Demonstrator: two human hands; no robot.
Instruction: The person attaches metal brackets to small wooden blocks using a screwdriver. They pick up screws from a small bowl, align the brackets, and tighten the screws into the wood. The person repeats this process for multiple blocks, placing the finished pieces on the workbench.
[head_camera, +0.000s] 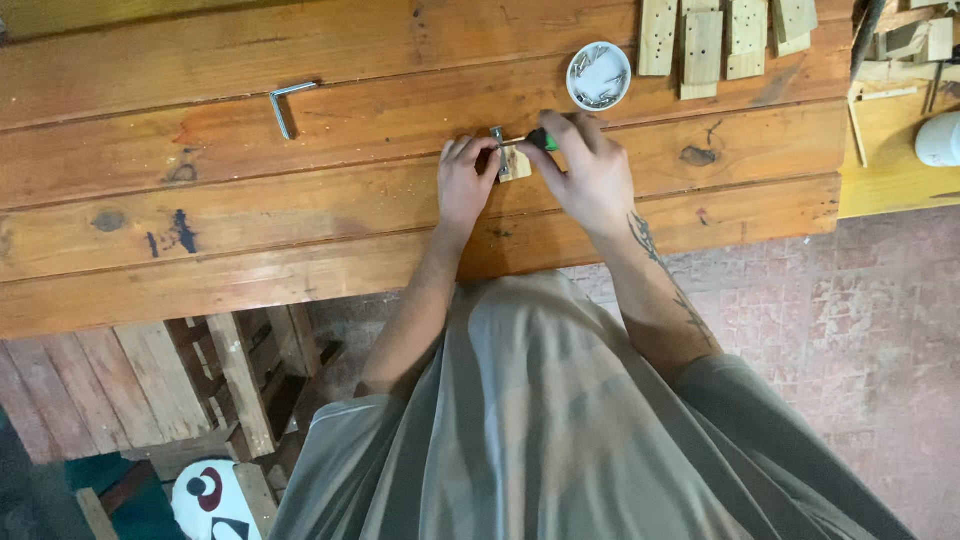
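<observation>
My left hand grips a small wooden block with a metal bracket standing on it, on the wooden workbench. My right hand holds a green-handled screwdriver whose tip points left at the bracket. Both hands meet at the block near the middle of the bench. Fingers hide most of the block and the screwdriver's handle.
A round white dish of screws sits just beyond my right hand. Several drilled wooden pieces lie at the far right. A metal L-shaped key rests at the far left. A yellow side table with wood scraps stands to the right.
</observation>
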